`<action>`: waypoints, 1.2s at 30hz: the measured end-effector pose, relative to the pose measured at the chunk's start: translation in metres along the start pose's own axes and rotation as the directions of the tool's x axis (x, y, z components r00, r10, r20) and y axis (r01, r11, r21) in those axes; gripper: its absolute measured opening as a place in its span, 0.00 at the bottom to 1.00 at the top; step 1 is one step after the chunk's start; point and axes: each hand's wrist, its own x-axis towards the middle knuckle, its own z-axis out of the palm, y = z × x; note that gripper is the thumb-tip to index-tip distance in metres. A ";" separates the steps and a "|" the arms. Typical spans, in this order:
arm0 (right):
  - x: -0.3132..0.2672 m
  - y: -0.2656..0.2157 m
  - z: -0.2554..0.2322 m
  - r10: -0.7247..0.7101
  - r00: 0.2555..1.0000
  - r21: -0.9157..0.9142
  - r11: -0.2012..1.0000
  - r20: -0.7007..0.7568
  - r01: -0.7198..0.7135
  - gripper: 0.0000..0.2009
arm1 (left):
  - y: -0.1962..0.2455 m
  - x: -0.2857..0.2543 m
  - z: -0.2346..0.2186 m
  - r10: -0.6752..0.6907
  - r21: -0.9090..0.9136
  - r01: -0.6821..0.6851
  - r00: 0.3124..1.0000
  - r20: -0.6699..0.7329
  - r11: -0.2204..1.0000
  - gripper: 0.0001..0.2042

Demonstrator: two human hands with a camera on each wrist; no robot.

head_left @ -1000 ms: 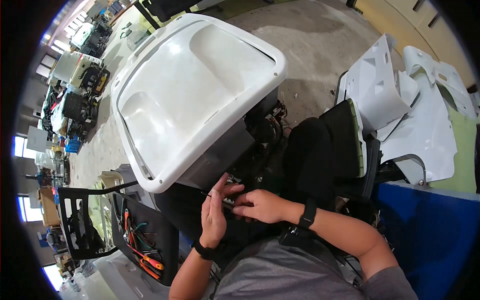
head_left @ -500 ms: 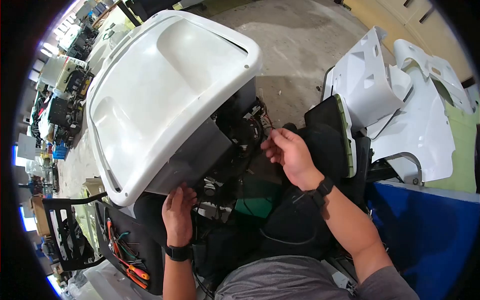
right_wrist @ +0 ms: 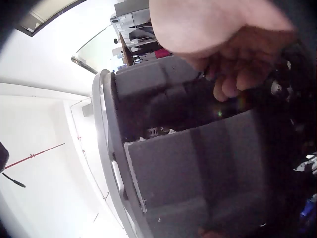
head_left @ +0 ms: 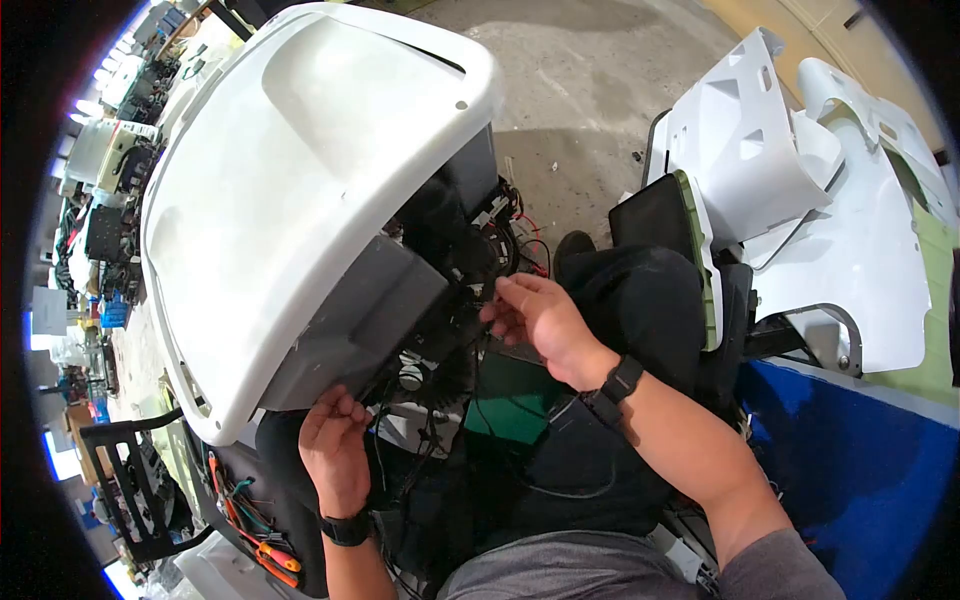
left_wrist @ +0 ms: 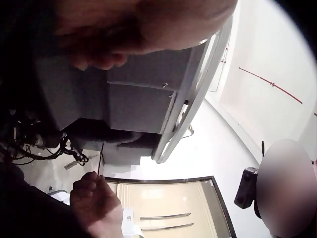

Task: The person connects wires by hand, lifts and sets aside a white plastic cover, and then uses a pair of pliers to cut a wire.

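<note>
In the head view my right hand [head_left: 548, 325] is raised in front of the dark wiring [head_left: 490, 245] under a white-topped grey housing. Its thumb and fingers pinch a thin dark strip [left_wrist: 101, 157], which sticks up from the fingertips in the left wrist view. My left hand [head_left: 335, 450] is at the lower edge of the grey housing [head_left: 350, 320], fingers bent; I cannot tell whether they hold anything. Loose black cables [head_left: 430, 440] hang between the hands. The white cover [head_left: 250, 180] of the housing slopes above the left hand.
Pliers and screwdrivers [head_left: 270, 555] lie on a black chair seat at the left. White shell parts [head_left: 740, 150] stand at the right, above a blue panel [head_left: 850, 450]. A green board [head_left: 510, 405] shows beneath the cables. Another person [left_wrist: 285, 188] appears in the left wrist view.
The hands were together near the lap and have moved apart: left to the grey housing's edge, right up towards the wiring, then slightly left and down. The head view has shifted.
</note>
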 end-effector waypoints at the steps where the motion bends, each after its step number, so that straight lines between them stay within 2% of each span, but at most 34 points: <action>1: -0.002 0.000 0.004 0.046 0.999 -0.012 0.999 0.005 -0.046 0.12 | 0.000 0.000 0.001 -0.003 0.000 0.003 1.000 -0.003 1.000 0.14; 8: -0.007 -0.001 0.013 0.102 0.995 -0.002 0.995 0.024 -0.102 0.12 | 0.001 0.014 0.004 0.027 0.006 -0.027 0.998 0.056 1.000 0.14; 14: -0.001 -0.011 0.011 0.082 0.997 0.043 0.996 0.011 -0.083 0.11 | 0.004 0.031 0.019 0.091 -0.075 -0.090 0.996 0.012 0.993 0.15; 16: 0.000 -0.010 0.007 0.068 0.998 0.057 0.996 0.016 -0.069 0.11 | 0.008 0.035 0.024 0.046 -0.118 -0.048 0.999 -0.019 0.992 0.16; 21: 0.000 0.001 0.001 -0.013 1.000 0.041 0.999 0.001 0.012 0.11 | 0.006 0.047 0.028 0.098 -0.025 -0.098 0.995 -0.008 0.995 0.16; 23: -0.001 -0.006 0.005 -0.024 1.000 0.038 0.999 0.013 0.023 0.10 | 0.004 0.048 0.023 0.160 0.152 -0.152 0.986 -0.043 0.977 0.15; 25: 0.004 -0.013 0.009 -0.149 0.986 0.042 0.987 -0.078 0.153 0.12 | 0.001 0.052 0.012 0.185 0.221 -0.161 0.979 -0.091 0.962 0.15; 27: 0.020 -0.035 0.014 -0.277 0.942 0.136 0.943 -0.187 0.304 0.13 | 0.001 0.052 0.003 0.205 0.295 -0.156 0.968 -0.144 0.943 0.16; 29: 0.048 -0.060 0.017 -0.426 0.874 0.120 0.879 -0.233 0.461 0.14 | 0.003 0.055 0.003 0.273 0.373 -0.160 0.922 -0.273 0.914 0.19; 31: 0.089 -0.087 0.020 -0.560 0.781 0.061 0.801 -0.276 0.596 0.14 | 0.007 0.055 0.007 0.295 0.356 -0.198 0.924 -0.243 0.913 0.21; 32: 0.120 -0.094 0.011 -0.536 0.803 0.018 0.829 -0.262 0.559 0.15 | 0.008 0.055 0.009 0.315 0.339 -0.231 0.924 -0.218 0.912 0.23; 33: 0.134 -0.107 0.013 -0.535 0.788 0.025 0.823 -0.303 0.568 0.15 | 0.008 0.054 0.010 0.323 0.336 -0.239 0.920 -0.221 0.911 0.23; 34: 0.157 -0.113 0.012 -0.532 0.769 0.038 0.813 -0.354 0.581 0.16 | 0.007 0.054 0.011 0.322 0.316 -0.258 0.932 -0.168 0.913 0.25; 35: 0.176 -0.115 0.005 -0.575 0.772 0.000 0.802 -0.271 0.597 0.17 | 0.006 0.054 0.011 0.316 0.303 -0.269 0.941 -0.119 0.914 0.27; 36: 0.185 -0.118 0.005 -0.576 0.785 -0.015 0.808 -0.227 0.589 0.16 | 0.002 0.055 0.010 0.320 0.350 -0.249 0.933 -0.164 0.903 0.30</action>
